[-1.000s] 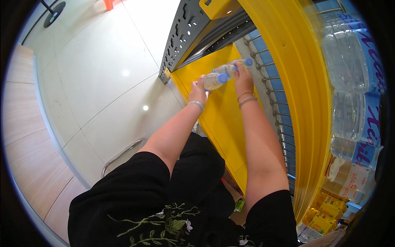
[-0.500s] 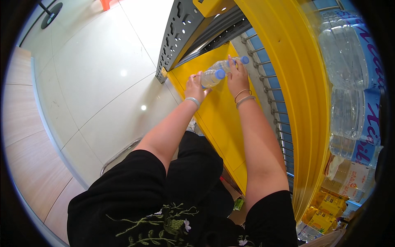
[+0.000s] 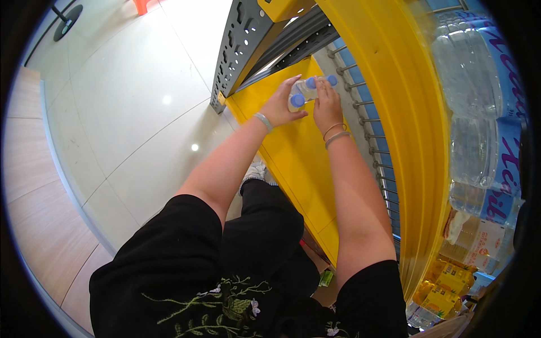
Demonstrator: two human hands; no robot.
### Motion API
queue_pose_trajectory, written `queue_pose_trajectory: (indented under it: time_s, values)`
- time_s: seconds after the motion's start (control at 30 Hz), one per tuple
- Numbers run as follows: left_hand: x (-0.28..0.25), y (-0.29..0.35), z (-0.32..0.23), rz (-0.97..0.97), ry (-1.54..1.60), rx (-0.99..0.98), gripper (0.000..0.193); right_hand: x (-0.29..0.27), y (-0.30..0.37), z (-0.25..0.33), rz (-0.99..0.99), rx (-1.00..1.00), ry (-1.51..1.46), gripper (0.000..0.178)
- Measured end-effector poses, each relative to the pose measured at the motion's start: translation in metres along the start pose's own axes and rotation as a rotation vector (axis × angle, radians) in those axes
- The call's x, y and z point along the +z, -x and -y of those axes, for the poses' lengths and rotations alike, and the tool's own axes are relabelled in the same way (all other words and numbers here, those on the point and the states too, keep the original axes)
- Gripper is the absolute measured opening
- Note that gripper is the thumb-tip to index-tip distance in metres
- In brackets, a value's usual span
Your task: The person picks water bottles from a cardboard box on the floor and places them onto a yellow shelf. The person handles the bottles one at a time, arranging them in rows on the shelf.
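Several small clear plastic water bottles with blue caps are grouped at the far end of a yellow shelf board (image 3: 293, 155). My left hand (image 3: 277, 107) curves beside the nearest water bottle (image 3: 297, 101), its thumb and fingers spread wide apart around it. To the right, my right hand (image 3: 327, 106) has its fingers closed over a water bottle whose cap (image 3: 332, 80) shows past the fingertips. Another blue cap (image 3: 311, 83) shows just left of those fingers. The lower parts of the bottles are largely hidden by my hands.
A grey perforated metal upright (image 3: 231, 53) stands at the board's far left corner. Along the right runs a higher yellow shelf beam (image 3: 406, 112), with wrapped packs of large water bottles (image 3: 470, 73) beyond it. A wire rack (image 3: 375, 135) lines the board's right side.
My left hand has spread its thumb and fingers and shifted slightly right and forward around the near bottle. A third blue cap now shows between my hands. My right hand stays nearly in place.
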State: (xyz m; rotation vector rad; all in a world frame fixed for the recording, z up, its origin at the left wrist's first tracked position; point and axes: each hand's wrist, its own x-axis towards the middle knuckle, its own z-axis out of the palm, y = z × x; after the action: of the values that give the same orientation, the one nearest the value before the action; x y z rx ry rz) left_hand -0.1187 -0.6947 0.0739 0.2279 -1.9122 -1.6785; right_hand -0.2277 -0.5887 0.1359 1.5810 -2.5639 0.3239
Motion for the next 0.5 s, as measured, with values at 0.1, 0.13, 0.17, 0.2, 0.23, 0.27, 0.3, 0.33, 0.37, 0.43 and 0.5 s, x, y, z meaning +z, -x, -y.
queue_pose_trajectory:
  time_s: [0.1,0.13,0.17,0.2,0.23,0.27,0.3,0.33,0.37,0.43,0.5]
  values:
    - [-0.009,0.002,0.008,0.022,-0.064,-0.068,0.084,0.0,0.002,-0.007,-0.027,0.039,0.019,0.057]
    - [-0.01,0.002,0.013,0.064,-0.072,-0.09,0.085,0.0,0.003,-0.009,-0.037,0.063,0.014,0.059]
    - [-0.011,0.003,0.019,0.107,-0.08,-0.111,0.085,0.0,0.004,-0.011,-0.031,0.069,-0.025,0.06]
    - [-0.012,0.003,0.02,0.149,-0.089,-0.133,0.086,-0.001,0.004,-0.011,-0.026,0.075,-0.064,0.062]
    - [-0.012,0.003,0.02,0.152,-0.079,-0.146,0.087,-0.001,0.004,-0.012,-0.021,0.081,-0.104,0.064]
    - [-0.012,0.004,0.019,0.154,-0.069,-0.157,0.087,-0.002,0.003,-0.012,0.037,0.088,-0.108,0.064]
    - [-0.011,0.004,0.018,0.158,-0.059,-0.168,0.088,-0.006,0.001,-0.009,0.093,0.096,-0.111,0.065]
    - [-0.011,0.006,0.017,0.143,-0.042,-0.195,0.088,-0.008,0.0,-0.008,0.141,0.104,-0.105,0.065]
    - [-0.011,0.008,0.017,0.127,-0.026,-0.223,0.088,-0.011,-0.001,-0.006,0.189,0.112,-0.098,0.066]
    - [-0.01,0.013,0.02,0.097,-0.034,-0.219,0.089,-0.012,-0.002,-0.004,0.246,0.12,-0.066,0.066]
    - [-0.008,0.02,0.031,0.07,-0.081,-0.155,0.091,-0.013,-0.002,-0.004,0.26,0.117,-0.034,0.067]
